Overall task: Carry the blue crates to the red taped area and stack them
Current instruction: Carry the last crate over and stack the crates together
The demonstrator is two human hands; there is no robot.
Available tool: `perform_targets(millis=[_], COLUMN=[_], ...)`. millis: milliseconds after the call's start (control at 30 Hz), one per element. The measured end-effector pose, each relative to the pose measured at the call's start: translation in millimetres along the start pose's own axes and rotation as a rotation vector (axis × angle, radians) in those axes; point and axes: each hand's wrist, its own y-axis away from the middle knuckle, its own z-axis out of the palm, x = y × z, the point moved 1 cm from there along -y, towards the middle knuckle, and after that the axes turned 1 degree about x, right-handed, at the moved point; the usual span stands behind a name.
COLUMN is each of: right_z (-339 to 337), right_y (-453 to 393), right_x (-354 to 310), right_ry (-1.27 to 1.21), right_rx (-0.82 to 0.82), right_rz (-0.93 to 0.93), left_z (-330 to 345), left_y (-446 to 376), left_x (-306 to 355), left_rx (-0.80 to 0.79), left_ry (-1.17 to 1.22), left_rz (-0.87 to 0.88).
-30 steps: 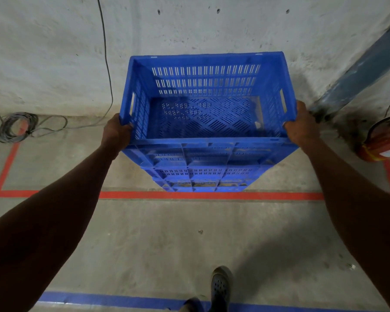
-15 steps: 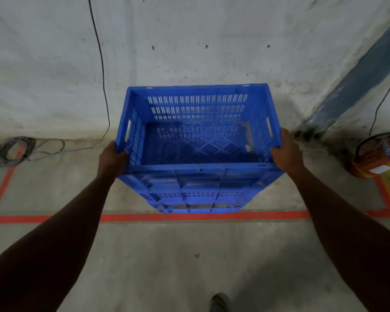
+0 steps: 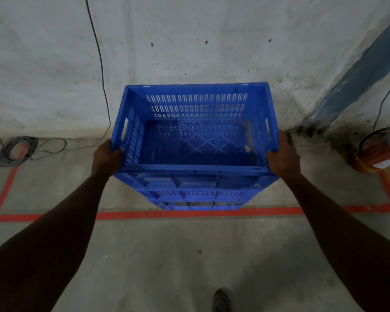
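The left hand point(image 3: 106, 157) and right hand point(image 3: 282, 157) each clasp a near corner of the top blue crate point(image 3: 195, 140), fingers curled over its rim. The crate sits level above a lower blue crate point(image 3: 196, 197), inside the red tape outline point(image 3: 189, 214) on the concrete floor point(image 3: 167, 262), close to the wall point(image 3: 189, 41). Whether the two crates touch cannot be determined.

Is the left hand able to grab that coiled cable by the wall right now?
Probably not: the left hand grips the blue crate, and the coiled cable lies well off to its left.
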Motion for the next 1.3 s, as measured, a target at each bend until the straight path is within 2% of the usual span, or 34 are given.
perform_targets(millis=[300, 467, 767, 867, 1033, 1200, 1300], right_z=[-6, -9, 2, 2, -13, -7, -20], right_y=[11, -14, 2, 8, -29, -12, -24], right_x=[5, -8, -13, -8, 3, -1, -1], right_ry=[-0.068, -0.026, -0.018, -0.012, 0.020, 0.029, 0.008], right_rx=[0.027, -0.060, -0.035, -0.029, -0.051, -0.021, -0.056], right_rz=[0.008, 0.010, 0.028, 0.054, 0.058, 0.018, 0.067], left_z=[-4, -4, -19, -18, -2, -5, 11], left_y=[31, 18, 7, 4, 31, 24, 30], left_x=[-13, 6, 7, 11, 22, 11, 17], left_rx=[0.100, 0.000, -0.054, -0.036, -0.016, -0.008, 0.019], left_ry=[0.022, 0.007, -0.040, -0.046, -0.018, -0.010, -0.020], left_rz=[0.074, 0.003, -0.053, -0.055, -0.051, -0.064, -0.044])
